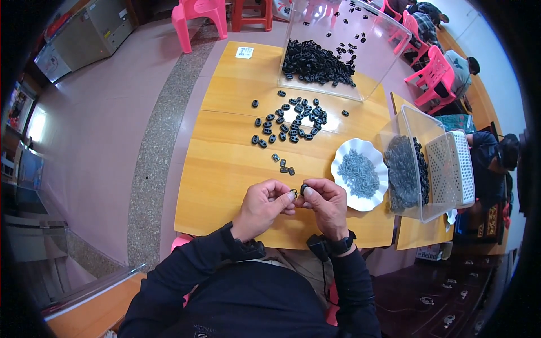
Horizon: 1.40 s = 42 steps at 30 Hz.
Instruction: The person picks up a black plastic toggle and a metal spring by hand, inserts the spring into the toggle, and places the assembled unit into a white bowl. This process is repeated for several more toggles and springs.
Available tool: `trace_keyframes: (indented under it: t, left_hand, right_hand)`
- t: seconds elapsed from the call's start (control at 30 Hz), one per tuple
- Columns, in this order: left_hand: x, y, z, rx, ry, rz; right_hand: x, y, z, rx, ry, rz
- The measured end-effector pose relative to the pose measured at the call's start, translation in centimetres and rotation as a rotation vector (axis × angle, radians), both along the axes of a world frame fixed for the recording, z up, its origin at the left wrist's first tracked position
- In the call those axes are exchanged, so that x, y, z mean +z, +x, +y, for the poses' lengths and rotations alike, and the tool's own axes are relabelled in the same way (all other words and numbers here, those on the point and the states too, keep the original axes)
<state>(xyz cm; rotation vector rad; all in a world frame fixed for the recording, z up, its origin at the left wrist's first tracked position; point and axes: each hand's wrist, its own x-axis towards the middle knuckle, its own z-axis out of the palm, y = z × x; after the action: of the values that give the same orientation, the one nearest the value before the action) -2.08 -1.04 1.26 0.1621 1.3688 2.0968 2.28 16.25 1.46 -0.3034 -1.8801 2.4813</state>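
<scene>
My left hand (pixel 260 207) and my right hand (pixel 327 207) meet over the near part of the wooden table (pixel 214 191). Thumb and fingers of the left pinch a small dark piece (pixel 293 192), mostly covered by the fingertips. In the right is a black oval piece (pixel 304 190), held close beside it. Just beyond my hands lie several small dark pieces (pixel 283 163). Farther off, loose black oval pieces (pixel 283 128) with two holes are scattered. A white scalloped plate (pixel 364 204) right of my right hand bears a heap of small grey slender parts (pixel 358 173).
A clear plastic bin (pixel 369 79) with a black pile (pixel 315 65) stands at the far side. On the right are another clear bin (pixel 403 121) of dark pieces and a white perforated basket (pixel 465 169). Pink chairs (pixel 437 73) and seated people are beyond.
</scene>
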Motion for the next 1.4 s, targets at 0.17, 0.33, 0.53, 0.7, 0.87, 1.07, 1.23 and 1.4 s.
trace_keyframes:
  t: [0.17, 0.33, 0.53, 0.7, 0.87, 1.07, 1.23, 1.4]
  left_hand:
    - [-0.32, -0.05, -0.03, -0.005, 0.053, -0.043]
    - [-0.19, -0.04, 0.08, -0.017, 0.082, -0.069]
    - [-0.18, -0.17, -0.19, -0.006, 0.083, -0.11]
    - [-0.43, -0.11, -0.05, -0.03, 0.11, -0.135]
    - [-0.64, -0.12, -0.07, -0.091, 0.118, -0.16]
    - [-0.66, -0.26, -0.24, -0.146, 0.14, -0.239]
    - [-0.02, -0.38, -0.44, -0.172, 0.132, -0.272]
    - [0.23, -0.46, -0.52, -0.132, 0.129, -0.317]
  right_hand:
    - [-0.19, 0.08, 0.14, -0.001, -0.076, -0.008]
    - [0.08, 0.05, 0.04, -0.024, -0.214, -0.005]
    - [0.04, 0.02, 0.57, 0.041, -0.018, -0.031]
    - [-0.2, -0.05, 0.38, 0.088, 0.176, 0.015]
    - [-0.32, -0.06, 0.53, 0.11, 0.191, 0.032]
    - [0.11, -0.02, 0.37, 0.112, 0.194, 0.034]
    - [0.01, 0.05, 0.56, 0.102, 0.291, 0.082]
    - [-0.32, 0.04, 0.59, 0.092, 0.344, 0.153]
